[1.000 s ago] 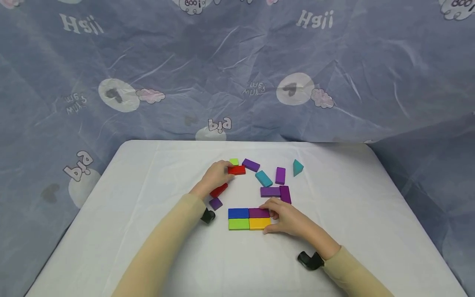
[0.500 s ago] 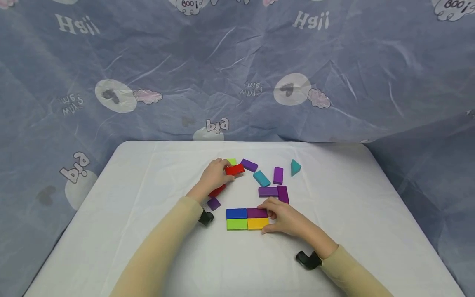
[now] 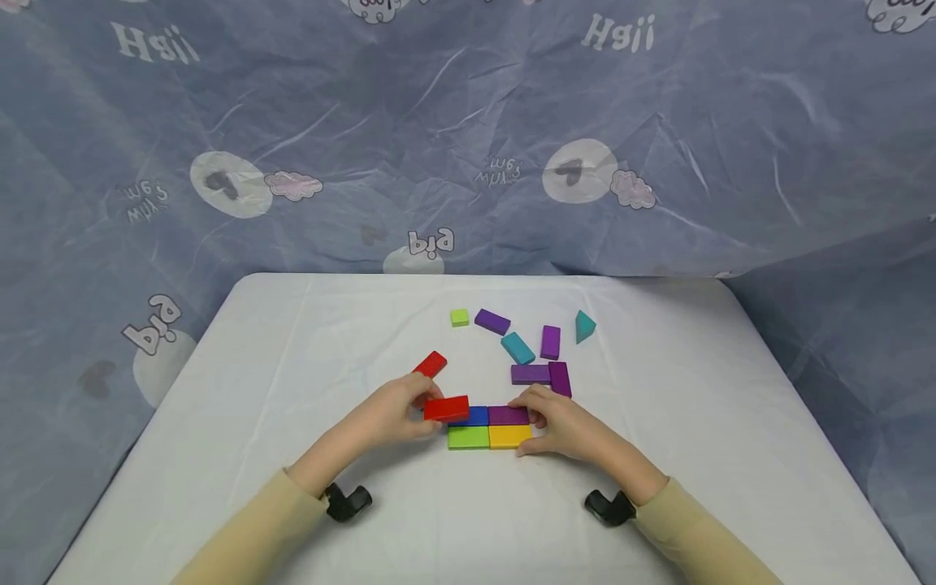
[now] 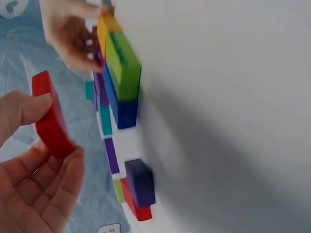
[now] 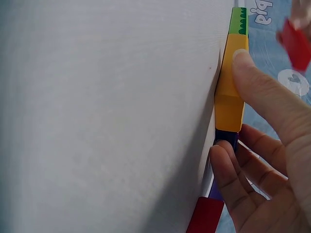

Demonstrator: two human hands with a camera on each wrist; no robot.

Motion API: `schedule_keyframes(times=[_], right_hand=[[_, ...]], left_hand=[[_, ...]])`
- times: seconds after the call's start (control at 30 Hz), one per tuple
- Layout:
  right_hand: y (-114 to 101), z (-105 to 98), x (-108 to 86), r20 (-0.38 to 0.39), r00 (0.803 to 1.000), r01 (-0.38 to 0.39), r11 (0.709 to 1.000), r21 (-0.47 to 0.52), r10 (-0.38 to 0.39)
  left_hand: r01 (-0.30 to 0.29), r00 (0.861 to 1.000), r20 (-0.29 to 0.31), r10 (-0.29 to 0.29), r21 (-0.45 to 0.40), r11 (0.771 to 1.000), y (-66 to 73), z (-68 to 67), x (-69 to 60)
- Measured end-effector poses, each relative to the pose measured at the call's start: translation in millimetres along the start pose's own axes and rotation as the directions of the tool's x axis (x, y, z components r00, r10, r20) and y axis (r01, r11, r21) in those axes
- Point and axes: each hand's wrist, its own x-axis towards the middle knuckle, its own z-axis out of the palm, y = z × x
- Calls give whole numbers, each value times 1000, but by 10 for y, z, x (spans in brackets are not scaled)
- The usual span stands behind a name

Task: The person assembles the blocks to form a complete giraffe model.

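My left hand (image 3: 398, 410) pinches a red block (image 3: 447, 409) between thumb and fingers, above the left end of a two-by-two group. In that group a blue block (image 3: 478, 417) and a purple block (image 3: 508, 416) lie behind a green block (image 3: 468, 438) and a yellow block (image 3: 509, 437). The left wrist view shows the red block (image 4: 48, 116) held clear of the table. My right hand (image 3: 566, 422) grips the group's right end, its thumb on the yellow block (image 5: 231, 82) in the right wrist view and its fingers by the purple one.
Behind the group lie another red block (image 3: 431, 364), a small green block (image 3: 459, 318), a teal block (image 3: 517, 348), a teal triangular block (image 3: 584, 327) and several purple blocks (image 3: 530, 374). In the left wrist view a dark purple block (image 4: 140, 182) stands near a red one.
My left hand has lifted the red block from beside the small green one and brought it toward me, over to the group's left end. My right hand has stayed at the group.
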Motion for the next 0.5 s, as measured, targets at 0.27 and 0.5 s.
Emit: schedule_keyframes(times=[0.27, 0.5], right_hand=[[-13, 3, 18, 0, 1000, 0, 1000, -7, 0], [4, 14, 16, 3, 1000, 0, 1000, -3, 0]], left_hand=[[-66, 993, 98, 63, 29, 997, 33, 293, -451], [-29, 996, 92, 10, 206, 978, 143, 488, -506]])
